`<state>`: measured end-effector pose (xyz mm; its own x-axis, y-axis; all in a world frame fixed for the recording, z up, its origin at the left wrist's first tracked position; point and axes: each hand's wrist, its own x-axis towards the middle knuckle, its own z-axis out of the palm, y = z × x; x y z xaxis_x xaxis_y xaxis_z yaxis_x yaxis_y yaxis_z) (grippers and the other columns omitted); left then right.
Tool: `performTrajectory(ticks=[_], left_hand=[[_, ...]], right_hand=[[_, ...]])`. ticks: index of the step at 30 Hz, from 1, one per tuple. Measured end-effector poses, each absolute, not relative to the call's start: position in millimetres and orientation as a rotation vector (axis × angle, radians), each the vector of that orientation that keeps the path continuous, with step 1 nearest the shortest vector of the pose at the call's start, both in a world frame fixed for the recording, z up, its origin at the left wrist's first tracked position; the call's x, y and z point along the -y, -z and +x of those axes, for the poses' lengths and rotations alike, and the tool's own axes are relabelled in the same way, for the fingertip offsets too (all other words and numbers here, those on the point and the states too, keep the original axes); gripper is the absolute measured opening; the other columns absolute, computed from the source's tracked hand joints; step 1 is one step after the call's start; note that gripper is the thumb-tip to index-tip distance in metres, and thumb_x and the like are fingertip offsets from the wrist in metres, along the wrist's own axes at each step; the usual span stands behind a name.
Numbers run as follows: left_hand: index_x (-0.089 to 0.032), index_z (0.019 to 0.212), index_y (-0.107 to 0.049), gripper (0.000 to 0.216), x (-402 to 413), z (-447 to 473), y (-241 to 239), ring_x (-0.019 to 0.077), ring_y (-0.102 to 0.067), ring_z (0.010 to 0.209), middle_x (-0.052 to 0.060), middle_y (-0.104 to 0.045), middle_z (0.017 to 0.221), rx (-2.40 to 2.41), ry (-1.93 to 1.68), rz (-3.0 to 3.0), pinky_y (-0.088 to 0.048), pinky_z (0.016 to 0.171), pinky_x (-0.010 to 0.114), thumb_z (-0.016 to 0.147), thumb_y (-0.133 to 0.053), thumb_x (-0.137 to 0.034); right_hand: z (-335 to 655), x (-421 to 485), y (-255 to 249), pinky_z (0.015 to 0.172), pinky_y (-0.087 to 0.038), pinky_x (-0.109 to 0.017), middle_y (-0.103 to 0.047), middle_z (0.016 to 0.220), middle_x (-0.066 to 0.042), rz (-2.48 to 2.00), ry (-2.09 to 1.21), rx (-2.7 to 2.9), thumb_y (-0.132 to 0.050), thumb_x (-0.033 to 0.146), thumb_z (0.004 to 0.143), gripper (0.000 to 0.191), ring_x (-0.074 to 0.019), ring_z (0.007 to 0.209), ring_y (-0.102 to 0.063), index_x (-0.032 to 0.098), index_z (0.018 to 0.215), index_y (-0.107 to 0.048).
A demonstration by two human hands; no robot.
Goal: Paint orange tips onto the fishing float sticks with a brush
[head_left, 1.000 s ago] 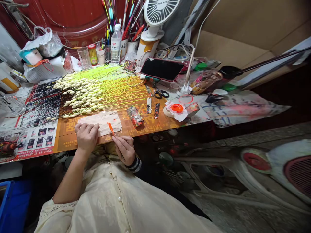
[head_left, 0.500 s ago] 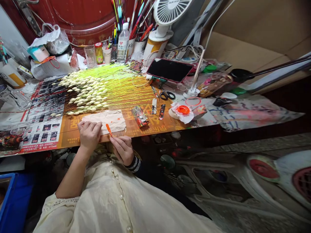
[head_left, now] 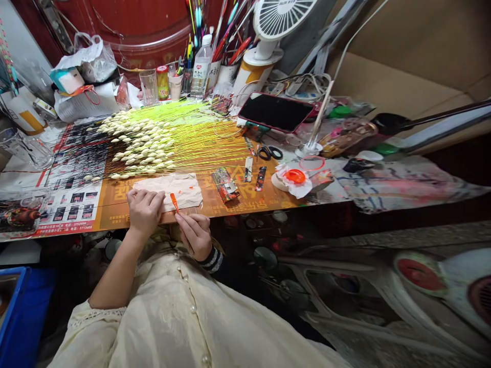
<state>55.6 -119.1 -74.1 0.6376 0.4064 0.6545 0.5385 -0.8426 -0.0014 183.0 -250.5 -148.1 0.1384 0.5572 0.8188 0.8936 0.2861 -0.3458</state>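
My right hand [head_left: 195, 234] is at the table's front edge, fingers pinched on a thin stick with an orange tip [head_left: 174, 201] that points up over a stained paper sheet [head_left: 172, 188]. My left hand [head_left: 144, 209] lies on the left part of that paper with fingers curled, pressing it down. Behind the paper lies a fan of several white fishing floats [head_left: 140, 145] with long yellow-green stems [head_left: 199, 133].
A small orange paint dish on tissue [head_left: 294, 177], scissors [head_left: 268, 152], small packets [head_left: 226, 185], a dark phone [head_left: 276, 111], a white fan [head_left: 268, 30], a water bottle [head_left: 202, 66], cups of brushes and a plastic bag [head_left: 90, 56] crowd the table [head_left: 245, 202]. A blue crate [head_left: 19, 317] stands low left.
The view has drifted, so everything sits a little further right and lower. Both hands stay at the paper; the orange-tipped stick has barely moved.
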Motion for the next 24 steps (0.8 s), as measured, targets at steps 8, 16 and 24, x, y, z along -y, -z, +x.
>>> performTrajectory(ticks=[8,16,24], left_hand=[[-0.024,0.104,-0.068,0.018,118,55,75,0.0193,-0.059,0.083,0.003,-0.073,0.084,0.805,0.99,-2.688,-0.03,0.087,0.042,0.096,-0.052,-0.026],[-0.024,0.104,-0.068,0.018,119,53,74,0.0207,-0.059,0.085,0.004,-0.073,0.086,0.837,0.985,-2.691,-0.03,0.089,0.044,0.096,-0.052,-0.025],[-0.022,0.106,-0.067,0.017,115,34,74,0.0217,-0.059,0.092,0.005,-0.073,0.094,0.842,1.004,-2.644,-0.033,0.092,0.042,0.094,-0.055,-0.022]], right_hand=[[184,251,150,0.092,-0.047,-0.038,-0.07,0.121,-0.008,-1.391,0.398,1.54,-0.053,0.011,0.093,0.06,-0.0208,0.104,-0.056,0.024,0.15,-0.039],[187,254,150,0.09,-0.05,-0.039,-0.07,0.115,-0.011,-1.34,0.385,1.531,-0.054,0.01,0.092,0.059,-0.0218,0.102,-0.057,0.02,0.149,-0.041],[184,252,146,0.088,-0.049,-0.042,-0.07,0.112,-0.01,-1.252,0.408,1.602,-0.056,0.007,0.088,0.064,-0.0221,0.099,-0.057,0.019,0.149,-0.04]])
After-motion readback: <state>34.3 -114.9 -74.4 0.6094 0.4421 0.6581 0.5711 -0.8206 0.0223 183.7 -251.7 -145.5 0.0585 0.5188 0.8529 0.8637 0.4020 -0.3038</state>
